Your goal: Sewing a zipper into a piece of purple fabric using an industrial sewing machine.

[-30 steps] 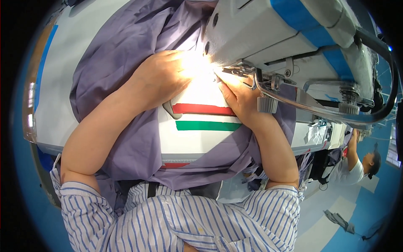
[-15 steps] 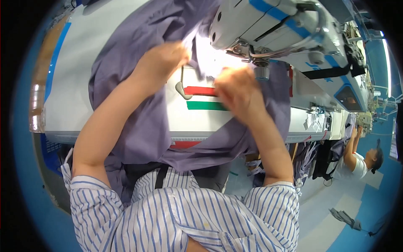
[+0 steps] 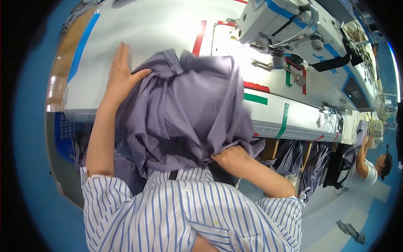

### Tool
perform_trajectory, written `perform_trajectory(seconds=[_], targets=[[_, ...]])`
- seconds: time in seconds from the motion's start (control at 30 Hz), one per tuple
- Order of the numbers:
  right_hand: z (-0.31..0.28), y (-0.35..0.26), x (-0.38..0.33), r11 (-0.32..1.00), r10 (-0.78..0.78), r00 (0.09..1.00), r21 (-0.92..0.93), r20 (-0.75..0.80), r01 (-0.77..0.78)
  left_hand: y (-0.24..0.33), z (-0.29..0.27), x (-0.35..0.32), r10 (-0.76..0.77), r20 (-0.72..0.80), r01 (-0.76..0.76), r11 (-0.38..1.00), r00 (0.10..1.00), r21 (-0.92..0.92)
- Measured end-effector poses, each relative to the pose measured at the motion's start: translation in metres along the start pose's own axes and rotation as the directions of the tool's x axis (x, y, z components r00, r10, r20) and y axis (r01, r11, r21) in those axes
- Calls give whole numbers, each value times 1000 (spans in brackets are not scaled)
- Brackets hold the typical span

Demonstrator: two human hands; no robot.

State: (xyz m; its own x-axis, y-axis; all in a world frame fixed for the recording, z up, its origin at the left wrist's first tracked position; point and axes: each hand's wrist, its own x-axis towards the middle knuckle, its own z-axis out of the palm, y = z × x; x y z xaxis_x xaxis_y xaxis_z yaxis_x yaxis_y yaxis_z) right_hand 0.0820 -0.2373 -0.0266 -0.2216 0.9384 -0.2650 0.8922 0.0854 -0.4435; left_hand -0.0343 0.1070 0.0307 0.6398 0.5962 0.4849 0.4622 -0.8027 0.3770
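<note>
Observing purple cloth point(image 3: 189, 101) heaped between the two hands, partly on the desk point(image 3: 155, 31), partly over its near edge toward the person's lap.

Left hand point(image 3: 121, 80): spread, fingers straight and pointing away from the person, thumb stretched rightward onto the cloth's far left edge. Slight blur at the fingertips; cannot tell whether they touch the desk. Reading: the thumb alone steadies or guides that edge, since the other fingers lie outside the heap.

Right hand point(image 3: 228, 157): at the near right side of the heap, closed on a gathered fold, judging by creases that converge there. Fingertips are buried in the fabric; exact grip cannot be told. Probable reason: bunching gives a firm hold on slack, slippery-looking cloth.

Ahead of the right hand and a little to its right: the white sewing machine point(image 3: 258, 21), its lamp lighting the desk beneath. The cloth lies on the hands' side of that bright patch, apart from the needle area. Between the right hand and the machine, just past the cloth's right edge: a red strip point(image 3: 257, 87) and a green strip point(image 3: 255, 99) of tape, perhaps set there as alignment guides. Rightward along the desk's front edge: a printed scale point(image 3: 268, 131), presumably for measuring within reach.

Left of the left hand and nearer the person, below desk level: a blue crate point(image 3: 65, 131).
</note>
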Motion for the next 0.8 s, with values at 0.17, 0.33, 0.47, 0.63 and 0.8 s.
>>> perform_trajectory(seconds=[0.17,0.33,0.47,0.63,0.8], targets=[[7,-8,-18,862,150,954,439,258,-254,-28,2,-42,159,358,-40,947,920,-318],[-14,-52,18,538,-123,987,828,-106,156,19,-9,-62,-135,414,350,791,900,-501],[7,-83,80,160,-149,970,963,-192,215,46,-31,-63,-19,358,250,750,934,-613],[30,-94,87,-539,293,894,714,-340,448,67,-76,-84,40,564,420,625,825,-658],[20,-105,35,-885,308,950,352,-48,305,111,-84,-119,698,657,342,567,283,-750]])
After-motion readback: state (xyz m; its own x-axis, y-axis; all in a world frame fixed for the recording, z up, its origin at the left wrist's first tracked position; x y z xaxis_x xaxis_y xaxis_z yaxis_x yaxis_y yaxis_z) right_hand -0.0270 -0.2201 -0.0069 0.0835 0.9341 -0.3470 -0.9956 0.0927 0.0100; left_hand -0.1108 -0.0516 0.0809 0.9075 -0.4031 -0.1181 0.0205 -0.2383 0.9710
